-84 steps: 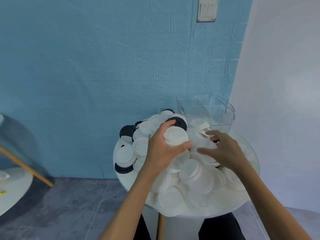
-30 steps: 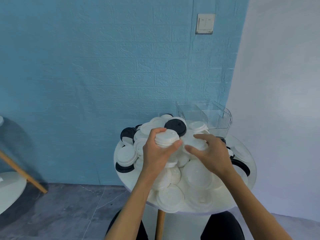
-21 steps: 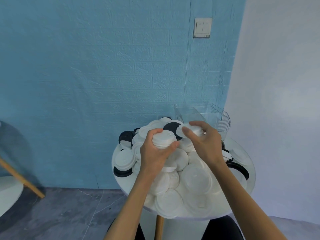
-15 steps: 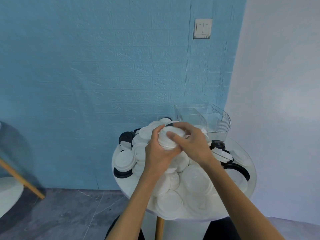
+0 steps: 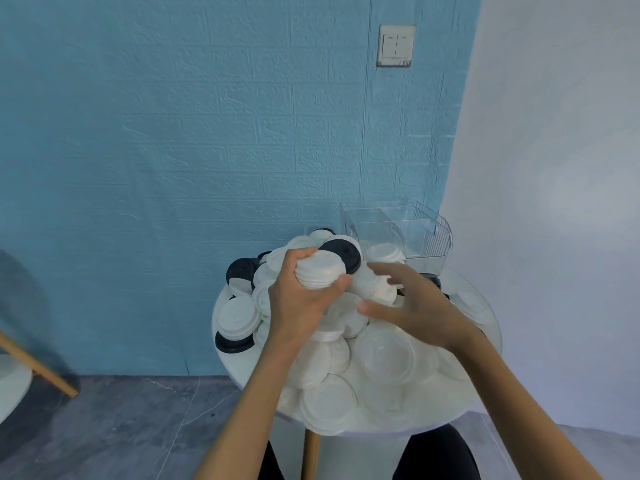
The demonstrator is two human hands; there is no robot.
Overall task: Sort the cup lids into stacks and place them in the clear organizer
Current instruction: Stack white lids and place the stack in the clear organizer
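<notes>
No legible text anywhere

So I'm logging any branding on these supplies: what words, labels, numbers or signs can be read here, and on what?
None can be read.
White lid at the table's left edge: a small embossed mark at its centre, too blurred to read.
Stack of white lids in the left hand: no print visible.
Black lid: no print visible.
Clear organizer: no label visible.
Wall switch: no marking legible.

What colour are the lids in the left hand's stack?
White, seen in the head view: stack held in the left hand.
</notes>
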